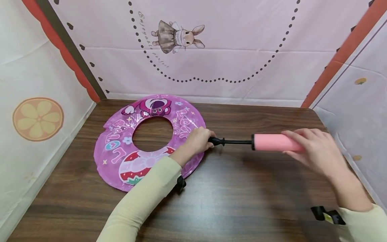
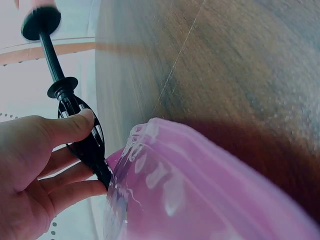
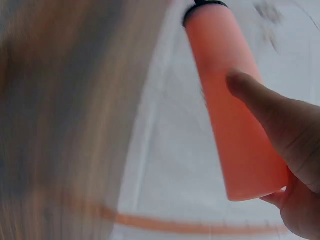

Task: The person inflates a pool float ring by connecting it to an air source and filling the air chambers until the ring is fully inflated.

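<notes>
A hand air pump has a pink barrel (image 1: 276,142), a thin black rod (image 1: 237,142) showing at one end, and a slim black end piece (image 2: 85,140). My left hand (image 1: 199,140) pinches that end piece between thumb and fingers, its tip right at the edge of a purple swim ring (image 1: 110,158). My right hand (image 1: 315,151) grips the pink barrel near its far end, thumb along its side in the right wrist view. The ring lies flat-looking on the table, with a cartoon bear and a strawberry print; the left hand and forearm cover part of its right side.
The brown wood-grain table (image 1: 223,208) extends under both arms. Printed fabric walls (image 1: 242,33) stand along its back and both sides, the right one close to my right hand. Black straps (image 1: 328,215) sit at both wrists.
</notes>
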Demonstrator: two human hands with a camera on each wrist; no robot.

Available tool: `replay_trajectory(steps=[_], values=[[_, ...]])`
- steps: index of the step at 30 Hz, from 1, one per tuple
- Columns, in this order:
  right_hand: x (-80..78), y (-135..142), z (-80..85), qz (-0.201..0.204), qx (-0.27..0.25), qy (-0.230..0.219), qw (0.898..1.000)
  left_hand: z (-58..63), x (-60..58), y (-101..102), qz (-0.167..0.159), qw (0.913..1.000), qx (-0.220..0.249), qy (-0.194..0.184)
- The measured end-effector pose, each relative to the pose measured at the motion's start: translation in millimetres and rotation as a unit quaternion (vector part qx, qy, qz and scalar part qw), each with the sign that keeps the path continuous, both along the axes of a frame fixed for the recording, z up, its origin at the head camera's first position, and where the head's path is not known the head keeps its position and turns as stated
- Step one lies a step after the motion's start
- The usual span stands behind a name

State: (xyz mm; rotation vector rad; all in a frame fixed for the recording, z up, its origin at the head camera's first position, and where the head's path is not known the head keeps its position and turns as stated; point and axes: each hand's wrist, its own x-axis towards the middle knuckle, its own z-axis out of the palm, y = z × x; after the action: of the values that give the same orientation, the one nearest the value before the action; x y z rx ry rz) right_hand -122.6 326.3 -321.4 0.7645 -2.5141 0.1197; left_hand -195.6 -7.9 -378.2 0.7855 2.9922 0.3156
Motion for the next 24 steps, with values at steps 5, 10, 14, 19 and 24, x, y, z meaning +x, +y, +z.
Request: replay_trajectory(steps=[5,10,14,19,24], values=[[8.6,25,6.3,-0.022,-0.018,0.012,1.000,-0.3,0.0,0,-0.003,0.9999,0.000,0.010],[-0.6,-4,-5.8,0.016,-0.007,0.035,0.999,-1.4,-0.6,1,-0.014,0.9998,-0.007,0.015],[-9.7,-42,-17.5,0.026,0.000,0.026,0.999,-0.7,0.6,2,-0.027,0.9993,-0.008,0.026],[-17.8,-69,-25.7,0.014,0.017,0.026,0.999,-1.0,1.5,2,-0.023,0.9993,-0.002,0.031],[-21.1,-78,-31.0,0.013,0.016,0.026,0.999,-0.1,2.6,0,-0.017,0.9994,0.009,0.028]])
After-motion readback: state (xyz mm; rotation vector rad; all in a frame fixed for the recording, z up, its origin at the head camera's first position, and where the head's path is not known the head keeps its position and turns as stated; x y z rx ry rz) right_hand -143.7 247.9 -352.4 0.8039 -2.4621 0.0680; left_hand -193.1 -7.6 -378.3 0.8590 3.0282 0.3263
